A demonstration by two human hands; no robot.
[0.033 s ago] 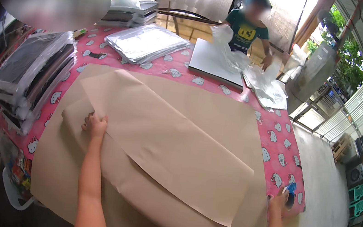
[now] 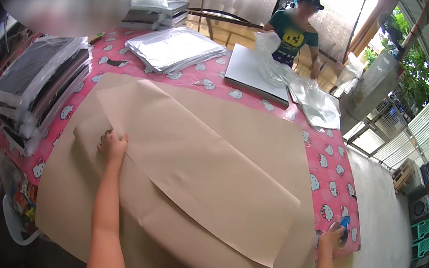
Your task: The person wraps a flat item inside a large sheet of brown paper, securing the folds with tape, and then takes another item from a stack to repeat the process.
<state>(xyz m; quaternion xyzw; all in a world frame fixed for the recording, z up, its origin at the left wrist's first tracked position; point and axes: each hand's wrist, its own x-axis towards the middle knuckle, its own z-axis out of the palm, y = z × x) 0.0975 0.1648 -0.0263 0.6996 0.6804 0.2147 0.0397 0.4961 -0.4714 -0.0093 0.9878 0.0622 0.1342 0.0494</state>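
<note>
A wide sheet of brown kraft paper (image 2: 259, 129) covers the middle of the table, with part of it folded over a broad, flat bundle. My left hand (image 2: 113, 144) has its fingers curled on the paper at the bundle's left end, beside the slanting edge of the flap. Near the table's right edge, my right hand (image 2: 330, 238) is closed round a blue tape dispenser (image 2: 344, 223). The hand partly covers the dispenser. What lies inside the folded paper is hidden.
The table has a pink patterned cover (image 2: 326, 160). Plastic-wrapped dark panels (image 2: 36, 76) are stacked at left. Farther back lie clear-wrapped sheets (image 2: 174, 49), a white flat board (image 2: 251, 70) and plastic bags (image 2: 317, 104). A co-worker (image 2: 294, 33) stands across the table.
The dispenser has turned slightly in my right hand. My left hand and the paper stay put. Across the table, the co-worker's head and arm have shifted, and the plastic bags lie flatter.
</note>
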